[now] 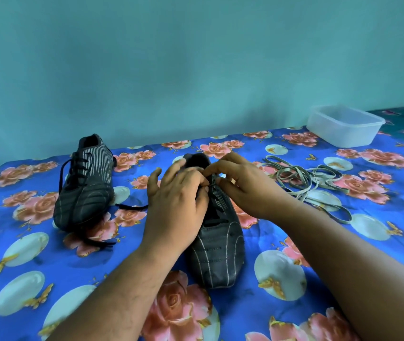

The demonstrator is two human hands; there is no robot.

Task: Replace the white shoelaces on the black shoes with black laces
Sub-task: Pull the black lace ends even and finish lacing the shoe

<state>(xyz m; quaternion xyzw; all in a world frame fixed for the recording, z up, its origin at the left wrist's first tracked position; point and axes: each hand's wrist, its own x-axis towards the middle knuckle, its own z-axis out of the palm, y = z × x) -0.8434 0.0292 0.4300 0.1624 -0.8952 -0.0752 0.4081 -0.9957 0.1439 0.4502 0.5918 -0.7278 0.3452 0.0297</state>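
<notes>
both hands, left hand [176,200] and right hand [243,185], pinch the black lace [212,185] above the near shoe [218,249]; advise even tension, eyelets just below the pinch.

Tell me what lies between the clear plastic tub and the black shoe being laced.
In the head view, the heap of removed white laces lies on the floral cloth between them.

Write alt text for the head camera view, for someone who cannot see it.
Two hands, left hand and right hand, pinch a black lace at the near black shoe on a blue floral cloth. A second black shoe lies left; removed white laces and a plastic tub lie right.
</notes>
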